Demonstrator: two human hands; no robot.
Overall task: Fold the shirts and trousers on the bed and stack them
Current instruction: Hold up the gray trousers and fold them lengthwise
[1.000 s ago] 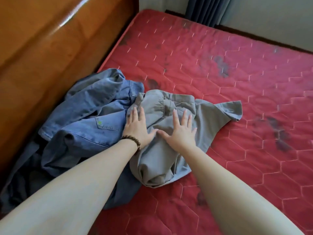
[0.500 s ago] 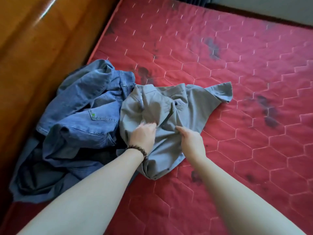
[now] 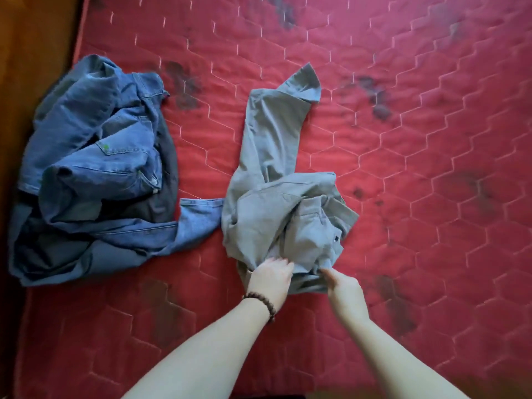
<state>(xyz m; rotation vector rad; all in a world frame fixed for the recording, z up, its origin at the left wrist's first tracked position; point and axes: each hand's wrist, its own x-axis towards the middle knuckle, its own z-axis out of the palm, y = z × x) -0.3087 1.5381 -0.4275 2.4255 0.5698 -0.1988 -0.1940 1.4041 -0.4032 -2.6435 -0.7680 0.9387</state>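
Left hand: my left hand (image 3: 270, 279) grips the near edge of the grey shirt (image 3: 276, 180), fingers curled into the cloth and mostly buried in its folds. A dark beaded bracelet (image 3: 260, 302) sits on that wrist.
Right hand: my right hand (image 3: 344, 289) pinches the same near edge just to the right of the left one, fingertips tucked under a fold so I cannot tell them apart.
Grey shirt: it lies crumpled in the middle of the mattress (image 3: 417, 254), bunched and layered at the near end where I hold it, with one short sleeve (image 3: 303, 84) stretched flat toward the far side. A small dark button (image 3: 336, 238) shows on the right of the bunch.
Denim heap: the blue denim clothes (image 3: 95, 168) are piled unfolded on the left of the bed. Among them are jeans with a back pocket carrying a small green mark (image 3: 106, 146). One blue flap (image 3: 198, 217) reaches right until it is just beside the grey shirt; whether they touch I cannot tell.
Dark garment: a darker piece of cloth (image 3: 164, 197) lies in the heap, partly covered by the denim.
Mattress: red, quilted in a hexagon pattern, with dark stains scattered over it.
Wooden frame: a brown wooden board (image 3: 31, 47) runs along the far left edge of the bed.
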